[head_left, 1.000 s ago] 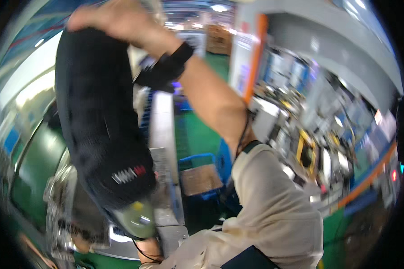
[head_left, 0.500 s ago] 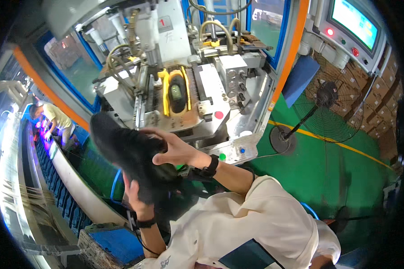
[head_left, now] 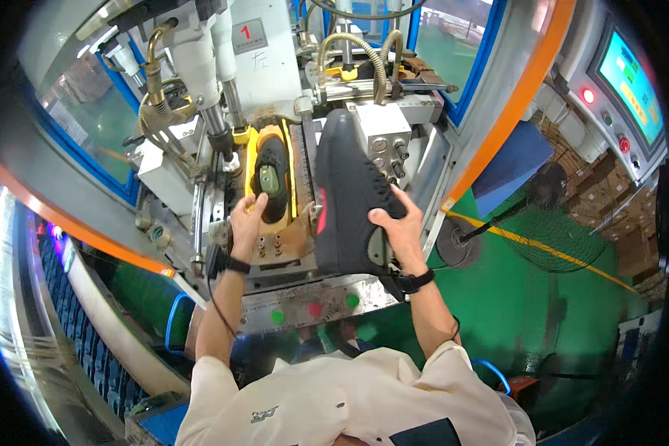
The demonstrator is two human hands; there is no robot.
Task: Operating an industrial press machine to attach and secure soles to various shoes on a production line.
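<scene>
My right hand (head_left: 401, 232) grips the heel end of a black lace-up shoe (head_left: 346, 197), its toe pointing away from me. The shoe has a pink-red patch on its left side, and a green shoe last shows at its opening. My left hand (head_left: 247, 223) is open, thumb and forefinger slightly apart, beside the heel of a second black shoe (head_left: 276, 175). That shoe lies between yellow side pads (head_left: 293, 175) in the machine's bed, with a green last inside. Whether my left fingertips touch it, I cannot tell.
Metal cylinders (head_left: 214, 123) and hoses stand left of the bed, a metal block with knobs (head_left: 383, 137) to its right. Round buttons (head_left: 314, 309) line the machine's front edge. A control screen (head_left: 628, 85) and floor fan (head_left: 550, 182) are at right, a conveyor (head_left: 78, 297) at left.
The held shoe has moved from the left, near my body, to right of the bed. My left hand has left it and reached to the shoe in the machine. My view has turned.
</scene>
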